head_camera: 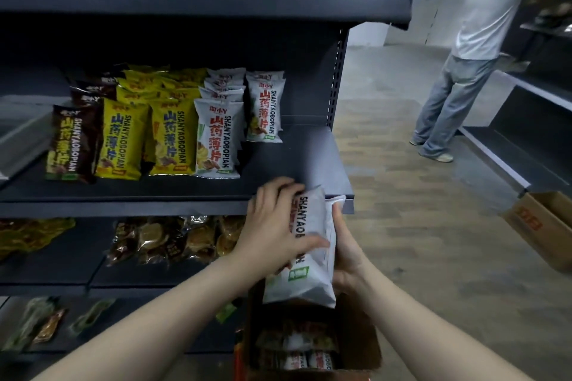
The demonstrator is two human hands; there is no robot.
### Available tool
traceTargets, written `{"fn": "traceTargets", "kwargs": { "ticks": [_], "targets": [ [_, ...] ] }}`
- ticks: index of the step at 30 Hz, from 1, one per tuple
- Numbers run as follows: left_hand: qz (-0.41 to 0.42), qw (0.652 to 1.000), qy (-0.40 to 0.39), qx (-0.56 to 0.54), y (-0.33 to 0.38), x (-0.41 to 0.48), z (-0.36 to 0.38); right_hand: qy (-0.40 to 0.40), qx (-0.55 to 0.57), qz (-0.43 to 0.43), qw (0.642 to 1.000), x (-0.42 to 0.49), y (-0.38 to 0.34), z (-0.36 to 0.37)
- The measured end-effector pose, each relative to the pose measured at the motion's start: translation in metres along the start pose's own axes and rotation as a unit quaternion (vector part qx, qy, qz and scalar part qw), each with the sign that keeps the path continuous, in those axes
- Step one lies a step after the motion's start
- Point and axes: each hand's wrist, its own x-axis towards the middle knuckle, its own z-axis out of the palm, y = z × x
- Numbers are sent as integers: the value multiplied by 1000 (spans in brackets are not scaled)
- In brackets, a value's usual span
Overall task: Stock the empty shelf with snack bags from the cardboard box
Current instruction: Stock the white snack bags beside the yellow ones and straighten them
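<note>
Both hands clamped on one white snack bag (312, 269), puffed plastic with black and red lettering. Left hand (275, 226) lies across the printed face, fingers wrapped over its far edge. Right hand (346, 254) cups the back and right side. A second white edge shows behind the bag; cannot tell whether it is another bag.

The white snack bag is held upright, long axis near vertical with a slight tilt. It is directly above the brown cardboard box (370, 346) and just below the front lip of the dark grey metal shelf (297, 158).

Key relation: bare shelf space lies up and ahead of the hands, right of the front white bag (216, 139) and in front of the rear white bag (264, 108). Left hand is nearer the shelf.

Judgement: lift the bag over the lip, keep its axis upright with the print facing out, and set it beside the front white bag.
</note>
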Motion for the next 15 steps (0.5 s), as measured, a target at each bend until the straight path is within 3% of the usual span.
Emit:
{"fn": "traceTargets", "kwargs": {
  "ticks": [2, 4, 6, 9, 10, 13, 15],
  "targets": [
    [-82, 995, 11, -47, 7, 14, -8, 8, -31, -23, 999, 0, -20, 12],
    [-134, 973, -18, -185, 10, 27, -16, 20, -70, -54, 996, 1, -39, 25],
    [-147, 927, -43, -342, 14, 38, -26, 41, -98, -76, 991, 1, -54, 44],
    [-118, 882, -50, -453, 21, 49, -41, 67, -147, -126, 979, 7, -70, 69],
    [-100, 880, -45, -463, 24, 51, -45, 72, -165, -147, 973, 11, -73, 75],
    [-34, 922, -16, -386, 28, 59, -49, 86, -176, -180, 964, 19, -80, 85],
    [-10, 932, -1, -361, 28, 64, -51, 75, -181, -176, 965, 24, -86, 88]
  ]
}}
